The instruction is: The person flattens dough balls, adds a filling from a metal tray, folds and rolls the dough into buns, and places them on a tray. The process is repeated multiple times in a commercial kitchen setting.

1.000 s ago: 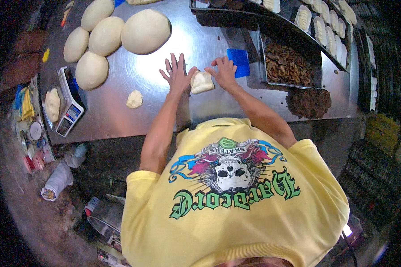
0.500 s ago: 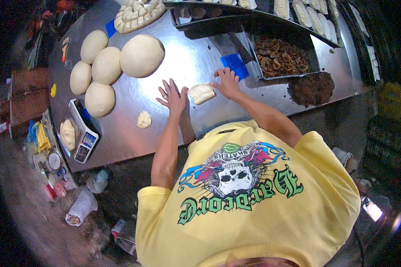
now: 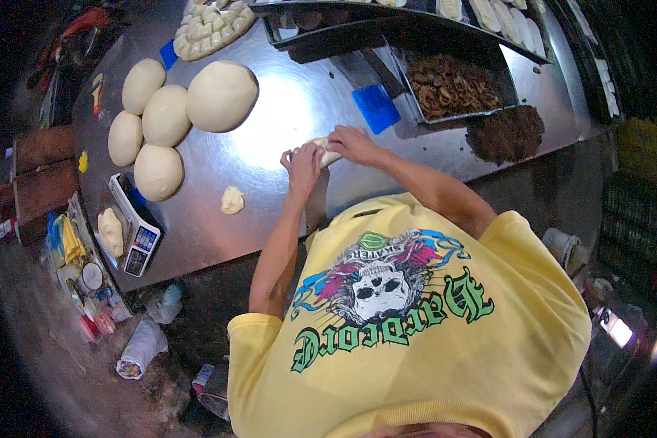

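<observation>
A small pale roll of dough (image 3: pixel 326 155) lies on the shiny metal table, partly covered by both hands. My left hand (image 3: pixel 304 162) bends its fingers over the roll's left end. From the other side my right hand (image 3: pixel 352 144) grips the right end, its fingers curled down on the dough. To the left sits a loose scrap of dough (image 3: pixel 232 200), untouched. Several large smooth dough balls (image 3: pixel 166 115) rest together farther left.
A digital scale (image 3: pixel 140 237) holding dough stands at the table's left edge. Toward the back right are a blue scraper (image 3: pixel 377 107), a tray of brown filling (image 3: pixel 452 89) and a brown crumbly heap (image 3: pixel 505 135). Trays with shaped dough pieces (image 3: pixel 484 14) line the far side.
Both hands have come together onto the dough roll. Their fingers were spread on either side of it and are now curled over it. The view has shifted slightly.
</observation>
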`<state>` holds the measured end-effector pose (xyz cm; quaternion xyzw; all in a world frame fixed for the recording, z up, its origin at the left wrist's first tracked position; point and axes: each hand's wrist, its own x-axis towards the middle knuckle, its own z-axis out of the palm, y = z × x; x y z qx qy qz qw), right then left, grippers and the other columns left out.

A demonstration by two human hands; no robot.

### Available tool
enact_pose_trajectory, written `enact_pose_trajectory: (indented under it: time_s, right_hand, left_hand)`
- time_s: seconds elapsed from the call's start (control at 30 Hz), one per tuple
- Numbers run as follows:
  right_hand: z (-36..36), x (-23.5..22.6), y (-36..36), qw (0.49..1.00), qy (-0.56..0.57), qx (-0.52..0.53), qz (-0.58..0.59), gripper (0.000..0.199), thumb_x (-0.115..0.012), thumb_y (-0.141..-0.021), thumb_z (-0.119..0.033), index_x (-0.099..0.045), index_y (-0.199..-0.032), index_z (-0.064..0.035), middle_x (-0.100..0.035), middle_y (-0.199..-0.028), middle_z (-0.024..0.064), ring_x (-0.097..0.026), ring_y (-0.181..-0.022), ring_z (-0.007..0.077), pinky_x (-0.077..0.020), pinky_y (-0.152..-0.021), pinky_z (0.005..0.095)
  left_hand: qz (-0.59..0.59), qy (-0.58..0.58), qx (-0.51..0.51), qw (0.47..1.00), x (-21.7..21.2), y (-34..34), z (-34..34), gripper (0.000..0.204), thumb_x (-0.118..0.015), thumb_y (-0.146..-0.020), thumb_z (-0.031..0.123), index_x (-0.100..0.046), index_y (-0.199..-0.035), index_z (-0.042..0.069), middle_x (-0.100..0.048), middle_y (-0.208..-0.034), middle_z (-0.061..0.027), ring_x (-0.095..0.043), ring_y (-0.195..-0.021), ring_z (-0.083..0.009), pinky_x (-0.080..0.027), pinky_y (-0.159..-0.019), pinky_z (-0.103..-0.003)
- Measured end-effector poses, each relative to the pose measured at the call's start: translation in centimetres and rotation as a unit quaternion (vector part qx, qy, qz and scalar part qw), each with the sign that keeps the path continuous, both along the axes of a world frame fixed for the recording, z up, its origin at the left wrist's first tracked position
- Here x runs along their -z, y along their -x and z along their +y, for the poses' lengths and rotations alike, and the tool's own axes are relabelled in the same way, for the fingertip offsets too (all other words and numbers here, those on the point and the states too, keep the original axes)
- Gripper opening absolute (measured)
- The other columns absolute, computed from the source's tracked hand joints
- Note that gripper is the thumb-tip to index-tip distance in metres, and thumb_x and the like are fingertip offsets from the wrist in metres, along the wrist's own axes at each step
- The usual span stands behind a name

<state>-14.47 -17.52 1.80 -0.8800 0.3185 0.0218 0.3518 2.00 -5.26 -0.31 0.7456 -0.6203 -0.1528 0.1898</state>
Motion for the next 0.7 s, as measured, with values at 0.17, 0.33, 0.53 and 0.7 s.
enact_pose_trajectory:
  time_s: [0.17, 0.33, 0.53, 0.7]
  right_hand:
    - [-1.0, 0.3, -3.1, 0.984, 0.095, 0.070, 0.135, 0.051, -0.077, -0.080, -0.043, -0.066, -0.113, -0.0068, -0.054, -0.121, 0.0165, -0.047, -0.118, 0.0396, -0.0369, -0.093, 0.0559]
    - [-3.0, -1.1, -0.4, 0.990, 0.114, 0.068, 0.041, 0.059, -0.080, -0.074, -0.053, -0.060, -0.110, -0.0108, -0.051, -0.116, 0.0135, -0.047, -0.109, 0.0352, -0.0366, -0.085, 0.0491]
    - [-3.3, 0.9, -0.1, 0.986, 0.116, 0.117, -0.028, 0.057, -0.074, -0.078, -0.062, -0.059, -0.103, -0.0134, -0.050, -0.112, 0.0117, -0.044, -0.108, 0.0327, -0.0335, -0.086, 0.0453]
    - [-3.2, 1.2, -1.1, 0.984, 0.117, 0.131, -0.038, 0.053, -0.076, -0.080, -0.058, -0.059, -0.106, -0.0155, -0.049, -0.116, 0.0110, -0.044, -0.108, 0.0319, -0.0327, -0.086, 0.0452]
  left_hand:
    - [-0.141, -0.109, -0.048, 0.983, -0.3, -1.0, -1.8, 0.045, -0.072, -0.087, 0.047, -0.060, -0.115, 0.015, -0.049, -0.139, -0.0130, -0.042, -0.126, -0.0416, -0.015, -0.108, -0.069]
    - [-0.081, -0.059, -0.107, 0.989, 0.6, -2.5, -1.6, 0.086, -0.073, -0.078, 0.064, -0.043, -0.146, 0.021, -0.028, -0.158, -0.0167, -0.014, -0.146, -0.0500, 0.001, -0.112, -0.076]
    - [0.006, 0.018, -0.138, 0.990, 3.1, -4.5, -1.0, 0.090, -0.071, -0.080, 0.064, -0.039, -0.151, 0.019, -0.025, -0.161, -0.0147, -0.012, -0.149, -0.0444, -0.001, -0.115, -0.070]
    - [-0.009, -0.069, -0.109, 0.992, 0.4, -3.3, -4.1, 0.108, -0.076, -0.074, 0.064, -0.026, -0.158, 0.017, -0.010, -0.166, -0.0187, -0.002, -0.150, -0.0491, 0.004, -0.112, -0.074]
